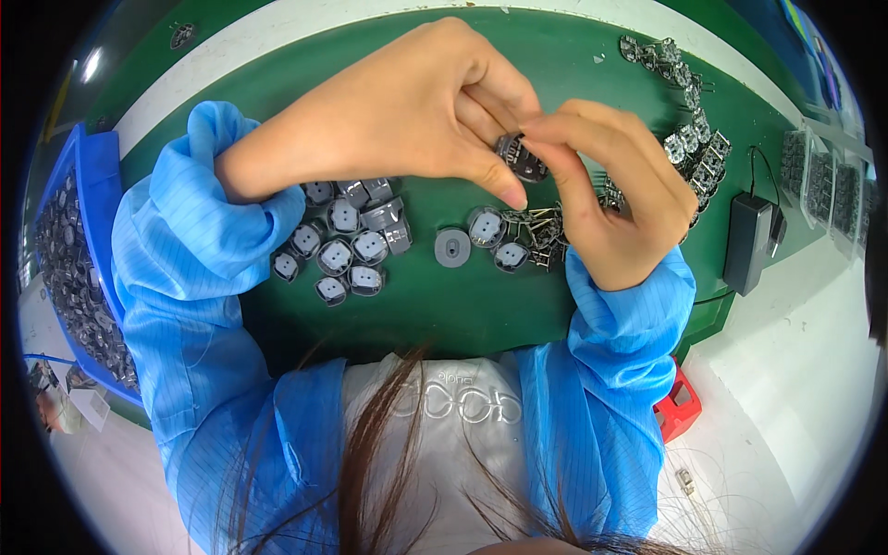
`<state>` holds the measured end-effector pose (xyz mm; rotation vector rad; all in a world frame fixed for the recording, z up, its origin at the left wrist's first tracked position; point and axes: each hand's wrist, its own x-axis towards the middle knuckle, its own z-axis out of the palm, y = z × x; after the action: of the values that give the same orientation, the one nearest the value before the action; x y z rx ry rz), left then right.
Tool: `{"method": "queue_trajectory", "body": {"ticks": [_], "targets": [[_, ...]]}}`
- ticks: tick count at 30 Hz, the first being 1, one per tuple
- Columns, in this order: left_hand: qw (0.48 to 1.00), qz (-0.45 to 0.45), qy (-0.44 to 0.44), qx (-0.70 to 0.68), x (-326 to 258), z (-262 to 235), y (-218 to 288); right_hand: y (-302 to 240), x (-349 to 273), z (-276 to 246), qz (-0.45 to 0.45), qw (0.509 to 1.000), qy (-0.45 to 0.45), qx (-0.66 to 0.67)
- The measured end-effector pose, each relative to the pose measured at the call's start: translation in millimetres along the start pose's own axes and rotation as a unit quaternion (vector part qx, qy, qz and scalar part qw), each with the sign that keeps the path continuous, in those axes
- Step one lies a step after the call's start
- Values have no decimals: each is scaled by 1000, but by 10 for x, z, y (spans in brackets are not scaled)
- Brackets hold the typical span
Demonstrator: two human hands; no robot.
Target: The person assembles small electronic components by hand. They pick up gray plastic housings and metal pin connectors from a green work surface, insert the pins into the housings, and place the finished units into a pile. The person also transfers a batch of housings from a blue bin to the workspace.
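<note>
Above the middle of the green table, my left hand (407,106) pinches a small dark plastic housing (521,159) between thumb and fingers. My right hand (622,180) has its thumb and fingertips closed on the right side of the same housing; its inside is hard to make out. Under my left wrist lies a cluster of rounded grey-and-black housings (335,256). A flat grey disc-shaped part (452,248) rests below my hands, with two more housings (487,227) beside it. Metal-pinned parts (546,231) are heaped next to my right hand, which partly hides them.
A blue bin (97,176) full of dark parts stands at the left. More metal-pinned parts (689,88) trail along the table's right side. Further right are a black box with a cable (747,242) and clear trays of parts (823,180). A red plastic crate (680,407) sits lower right.
</note>
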<state>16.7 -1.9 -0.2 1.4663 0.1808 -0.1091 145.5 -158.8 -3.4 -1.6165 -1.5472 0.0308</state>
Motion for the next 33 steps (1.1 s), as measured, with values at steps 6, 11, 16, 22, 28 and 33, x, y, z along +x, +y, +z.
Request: {"method": "queue_trajectory", "body": {"ticks": [6, 11, 16, 22, 28, 33], "targets": [[996, -72, 41, -37, -3, 49, 108, -31, 5, -84, 56, 997, -2, 56], [998, -35, 44, -34, 16, 30, 80, -28, 4, -44, 63, 996, 24, 56], [998, -40, 55, -5, 23, 15, 7, 4, 30, -63, 65, 997, -9, 48], [995, -17, 96, 27, 39, 72, -12, 25, -16, 32, 54, 998, 37, -10], [995, -32, 90, 23, 13, 8, 59, -15, -18, 76, 71, 995, 37, 52], [994, -5, 109, 22, -9, 40, 42, -72, -68, 147, 239, 903, -31, 356]]}}
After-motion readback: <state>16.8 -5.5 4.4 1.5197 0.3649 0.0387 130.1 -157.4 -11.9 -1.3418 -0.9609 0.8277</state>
